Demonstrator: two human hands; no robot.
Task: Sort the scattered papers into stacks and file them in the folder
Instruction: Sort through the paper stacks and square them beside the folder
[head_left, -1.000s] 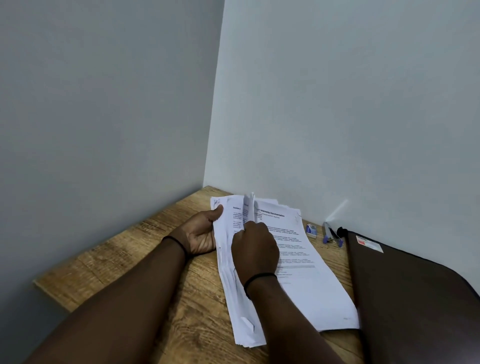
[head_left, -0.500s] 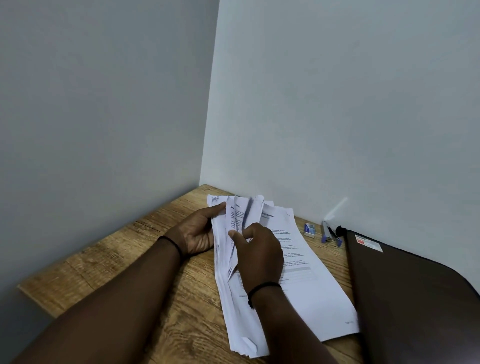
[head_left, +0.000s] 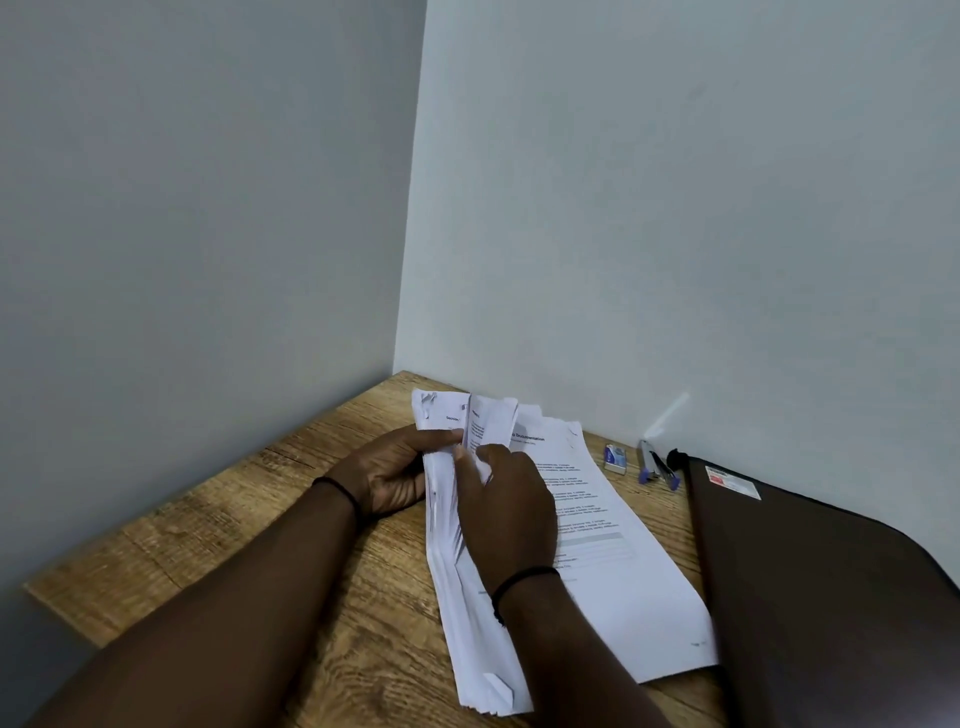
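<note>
Since a second ago the right hand (head_left: 506, 512) has slid nearer along the paper stack (head_left: 467, 582) and now peels several top sheets up into a fan at the far end; the left hand (head_left: 392, 475) has stayed at the stack's left edge.

Left grip: thumb on top, fingers under, clamping the stack's far-left edge. Right grip: thumb and fingers pinching the lifted sheets.

Stack lies on the bench (head_left: 218, 530), left of the dark folder (head_left: 831, 597), partly over a flat printed page (head_left: 613, 561).

Handling, judged: light, floppy, slick sheet on sheet; likely to slide or crease. Best held at an edge or corner, whole stack pinched.

Look: white printed sheets, edges uneven, near corner dog-eared.
</note>
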